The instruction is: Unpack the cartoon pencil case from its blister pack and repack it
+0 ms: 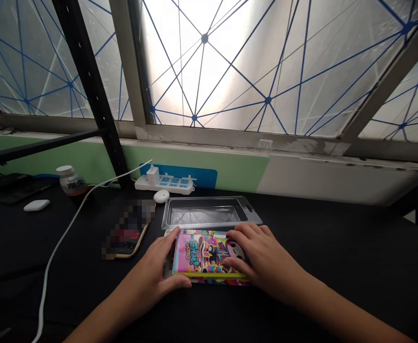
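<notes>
A flat cartoon-printed case (209,255), mostly pink with a yellow front edge, lies on the black table in front of me. Beneath it a printed sheet or card sticks out at the edges. My left hand (160,267) rests around the case's left end, thumb by the front edge and fingers along the far left corner. Over the right end lies my right hand (257,255), its fingers bent on the top and thumb across the print. Just behind the case is a clear plastic blister shell (209,213), touched by neither hand.
To the left lies a phone (130,233), partly blurred out. Further back are a power strip (169,183) with a plugged-in charger, a round white case (161,196), a white-capped bottle (71,180) and a white cable (64,238). A black metal post (94,90) stands before the window.
</notes>
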The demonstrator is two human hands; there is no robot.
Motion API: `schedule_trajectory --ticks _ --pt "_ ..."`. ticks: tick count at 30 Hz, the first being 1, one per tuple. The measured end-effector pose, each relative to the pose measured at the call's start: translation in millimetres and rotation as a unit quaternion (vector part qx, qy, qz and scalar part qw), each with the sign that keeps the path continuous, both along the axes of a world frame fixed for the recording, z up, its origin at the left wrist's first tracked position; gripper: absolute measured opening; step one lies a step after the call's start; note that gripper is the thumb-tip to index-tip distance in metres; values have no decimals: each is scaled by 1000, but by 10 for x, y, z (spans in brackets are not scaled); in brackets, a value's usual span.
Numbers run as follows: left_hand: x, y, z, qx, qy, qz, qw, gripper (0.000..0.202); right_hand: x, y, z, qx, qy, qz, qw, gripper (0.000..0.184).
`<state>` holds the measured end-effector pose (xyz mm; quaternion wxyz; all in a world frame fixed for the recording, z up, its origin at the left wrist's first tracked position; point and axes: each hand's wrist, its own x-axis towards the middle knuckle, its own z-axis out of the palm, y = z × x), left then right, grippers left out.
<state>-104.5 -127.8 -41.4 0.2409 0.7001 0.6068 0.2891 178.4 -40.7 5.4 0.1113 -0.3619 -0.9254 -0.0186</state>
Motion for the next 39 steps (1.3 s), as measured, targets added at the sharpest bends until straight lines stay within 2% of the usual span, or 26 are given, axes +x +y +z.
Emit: schedule_trajectory --ticks 5,10,13,19,24,27,30,32,34,36,39 --pt "-4 1 7 -9 -28 20 999 108 -185 35 -27 -49 14 -14 999 33" --pt "-3 13 -10 -4 -33 19 999 113 -235 91 -29 -96 46 -9 994 25" --pt "0 17 -9 4 -30 15 999 114 -249 92 -27 -96 54 5 994 22" --pt "18 -4 47 13 -15 12 1000 109 -260 94 -100 -44 55 11 997 14" --pt "37 -10 112 15 -19 3 1000 97 -266 139 -85 17 128 4 992 17" --pt "-10 -33 91 9 -30 -29 999 79 -199 54 11 80 158 57 982 20" --pt "-90 -79 39 -23 -48 -14 999 68 7 -156 110 121 156 158 968 17" --pt "-122 -105 27 -44 -53 -3 998 70 221 -301 134 99 122 214 964 21" --pt "-122 -113 44 -56 -38 -13 998 74 465 -378 104 47 80 221 971 34" --pt "-99 -106 78 -64 -8 -20 998 81 698 -357 21 -3 56 183 981 56" --pt "-61 -89 110 -70 31 -15 997 91 949 -201 -144 -64 53 85 993 90"
